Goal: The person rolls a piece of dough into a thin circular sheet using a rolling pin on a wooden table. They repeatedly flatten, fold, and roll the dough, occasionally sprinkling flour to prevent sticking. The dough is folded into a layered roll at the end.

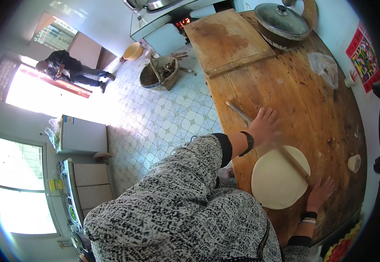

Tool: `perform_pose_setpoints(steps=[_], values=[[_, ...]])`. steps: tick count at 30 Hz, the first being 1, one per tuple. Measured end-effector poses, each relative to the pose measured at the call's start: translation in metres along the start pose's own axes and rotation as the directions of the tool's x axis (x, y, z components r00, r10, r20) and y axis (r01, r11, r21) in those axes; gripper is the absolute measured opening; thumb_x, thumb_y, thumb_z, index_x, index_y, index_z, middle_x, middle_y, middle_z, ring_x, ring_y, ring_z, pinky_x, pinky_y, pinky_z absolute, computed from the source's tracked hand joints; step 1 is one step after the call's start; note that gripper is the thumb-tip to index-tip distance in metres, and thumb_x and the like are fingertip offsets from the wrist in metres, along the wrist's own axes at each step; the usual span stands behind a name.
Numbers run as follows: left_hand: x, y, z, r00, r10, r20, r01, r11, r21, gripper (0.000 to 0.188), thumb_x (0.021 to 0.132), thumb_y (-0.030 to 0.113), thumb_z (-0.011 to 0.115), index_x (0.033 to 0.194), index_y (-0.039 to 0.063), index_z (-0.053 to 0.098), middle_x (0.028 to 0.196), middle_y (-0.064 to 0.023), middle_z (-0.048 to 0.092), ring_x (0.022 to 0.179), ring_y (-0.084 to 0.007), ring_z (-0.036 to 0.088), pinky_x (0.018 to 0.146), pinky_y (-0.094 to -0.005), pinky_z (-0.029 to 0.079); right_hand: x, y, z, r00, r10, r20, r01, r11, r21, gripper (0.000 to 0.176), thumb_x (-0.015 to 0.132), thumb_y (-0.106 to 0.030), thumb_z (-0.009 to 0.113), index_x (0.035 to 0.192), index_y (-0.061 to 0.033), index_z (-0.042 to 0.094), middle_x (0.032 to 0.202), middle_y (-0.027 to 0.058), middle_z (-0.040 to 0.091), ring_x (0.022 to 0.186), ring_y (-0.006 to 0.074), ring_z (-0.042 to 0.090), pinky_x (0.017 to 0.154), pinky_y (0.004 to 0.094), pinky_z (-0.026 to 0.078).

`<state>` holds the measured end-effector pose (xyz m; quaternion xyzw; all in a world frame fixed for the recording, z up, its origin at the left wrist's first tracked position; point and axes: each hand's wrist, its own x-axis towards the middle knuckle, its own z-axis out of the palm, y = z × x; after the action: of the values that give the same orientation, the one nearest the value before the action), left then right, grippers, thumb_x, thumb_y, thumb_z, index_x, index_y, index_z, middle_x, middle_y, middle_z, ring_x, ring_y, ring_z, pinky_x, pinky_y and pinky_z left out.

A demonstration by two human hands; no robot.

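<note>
A flat round sheet of dough [275,180] lies on the wooden table before me. A long wooden rolling pin [293,162] crosses the dough diagonally, and its far end sticks out past my left hand. My left hand [266,126], slightly blurred, rests over the pin with its fingers stretched out, just beyond the dough's upper edge. A dark band circles that wrist. Beside the dough's right edge, my right hand [321,193] is spread at the pin's near end, fingers apart; whether its palm touches the pin I cannot tell.
A thick wooden board [226,39] and a lidded pan [281,24] stand on the table [285,85]. A plastic bag [324,67] and small cup [354,163] lie along the wall side. Fire [182,22] glows in the stove; a basket [160,73] sits on the floor. A person [68,67] stands by the doorway.
</note>
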<state>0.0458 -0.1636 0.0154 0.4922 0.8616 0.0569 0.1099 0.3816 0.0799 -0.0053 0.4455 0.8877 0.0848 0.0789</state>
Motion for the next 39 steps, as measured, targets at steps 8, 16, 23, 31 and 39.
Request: perform_pose_setpoints(steps=[8, 16, 23, 31, 39], values=[[0.066, 0.005, -0.015, 1.000, -0.026, 0.000, 0.026, 0.999, -0.027, 0.064, 0.104, 0.050, 0.028, 0.154, 0.011, 0.029, 0.162, -0.0171, 0.018, 0.152, -0.0334, 0.007, 0.122, -0.0505, 0.002, 0.082, 0.000, -0.010, 0.983, 0.056, 0.177, -0.062, 0.998, 0.027, 0.067, 0.105, -0.052, 0.028, 0.156, -0.0095, 0.022, 0.160, 0.0170, 0.023, 0.149, 0.0354, 0.019, 0.117, 0.0547, 0.020], [0.053, 0.020, -0.050, 0.993, -0.017, 0.114, 0.013, 0.999, 0.039, 0.066, 0.103, 0.052, 0.027, 0.154, 0.009, 0.028, 0.162, -0.0153, 0.019, 0.152, -0.0319, 0.007, 0.122, -0.0505, 0.001, 0.076, -0.013, -0.043, 0.980, 0.061, 0.190, -0.083, 0.990, 0.112, 0.065, 0.105, -0.049, 0.032, 0.156, -0.0102, 0.021, 0.162, 0.0162, 0.020, 0.150, 0.0339, 0.015, 0.119, 0.0523, 0.019], [0.007, 0.016, -0.049, 0.982, -0.027, 0.185, 0.027, 1.000, 0.005, 0.072, 0.100, 0.057, 0.034, 0.153, 0.007, 0.031, 0.161, -0.0166, 0.022, 0.150, -0.0329, 0.014, 0.122, -0.0504, 0.005, 0.011, -0.024, -0.063, 0.993, -0.022, 0.113, 0.039, 0.988, -0.149, 0.064, 0.104, -0.045, 0.038, 0.155, -0.0076, 0.025, 0.161, 0.0148, 0.023, 0.150, 0.0324, 0.015, 0.120, 0.0510, 0.016], [0.028, -0.015, 0.035, 0.978, 0.105, -0.183, -0.074, 0.983, 0.168, 0.060, 0.092, 0.052, 0.050, 0.135, 0.011, 0.055, 0.145, -0.0134, 0.049, 0.138, -0.0324, 0.037, 0.108, -0.0603, 0.026, -0.029, 0.013, 0.005, 0.933, -0.282, -0.222, 0.319, 0.936, 0.152, 0.067, 0.097, -0.047, 0.054, 0.146, -0.0041, 0.039, 0.154, 0.0210, 0.034, 0.143, 0.0413, 0.027, 0.117, 0.0578, 0.016], [0.065, 0.000, -0.008, 0.995, 0.031, 0.091, -0.021, 0.993, -0.115, 0.078, 0.097, 0.058, 0.042, 0.151, 0.004, 0.031, 0.160, -0.0218, 0.020, 0.148, -0.0376, 0.021, 0.120, -0.0470, 0.016, -0.027, 0.011, -0.009, 0.897, -0.322, -0.304, 0.413, 0.857, 0.308, 0.057, 0.094, -0.036, 0.062, 0.137, -0.0020, 0.045, 0.142, 0.0220, 0.045, 0.137, 0.0418, 0.034, 0.115, 0.0573, 0.021]])
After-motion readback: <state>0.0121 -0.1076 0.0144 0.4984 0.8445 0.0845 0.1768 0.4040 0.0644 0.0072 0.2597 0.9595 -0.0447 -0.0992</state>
